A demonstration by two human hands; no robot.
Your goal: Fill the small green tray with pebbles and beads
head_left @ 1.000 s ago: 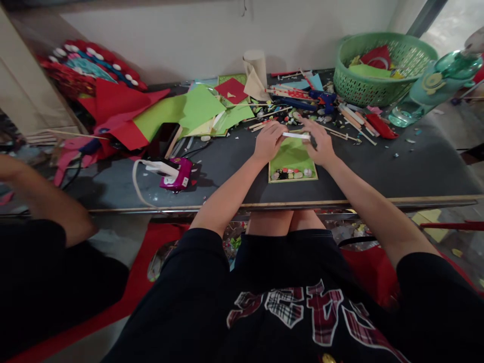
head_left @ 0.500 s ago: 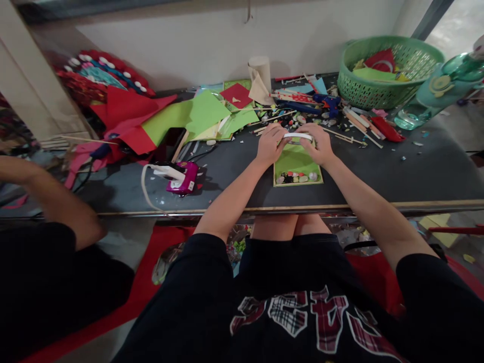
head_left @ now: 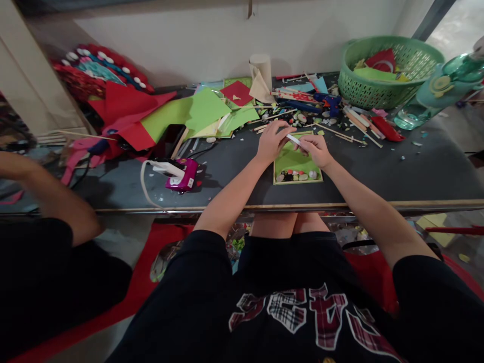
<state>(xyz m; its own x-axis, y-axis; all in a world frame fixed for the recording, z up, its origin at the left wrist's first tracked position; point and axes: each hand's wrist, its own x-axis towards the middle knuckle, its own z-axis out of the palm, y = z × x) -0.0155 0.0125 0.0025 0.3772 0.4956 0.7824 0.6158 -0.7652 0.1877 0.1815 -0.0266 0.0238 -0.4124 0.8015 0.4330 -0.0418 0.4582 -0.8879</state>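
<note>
A thin white strip (head_left: 293, 139) is held between my two hands, above the far part of a green panel. My left hand (head_left: 271, 142) pinches its upper left end, and my right hand (head_left: 316, 150) grips the lower right end. Beneath them the green panel (head_left: 295, 162) lies on the dark table, with a pale raised border. A row of small pebbles (head_left: 297, 176), black, red and pale, runs along its near edge. My fingers cover part of the panel's far side.
Dark table (head_left: 230, 171); purple power socket (head_left: 182, 176) with white cable; black phone (head_left: 172, 141); red paper (head_left: 128, 113); green paper (head_left: 207, 110); blue glue gun (head_left: 328, 101); scattered sticks; green basket (head_left: 372, 85); teal bottle (head_left: 427, 98). Another person's arm (head_left: 56, 194) is at left.
The white strip, curved in an arch before, now looks straighter and slants down to the right. My right hand has moved slightly left and down, its fingers closer together.
</note>
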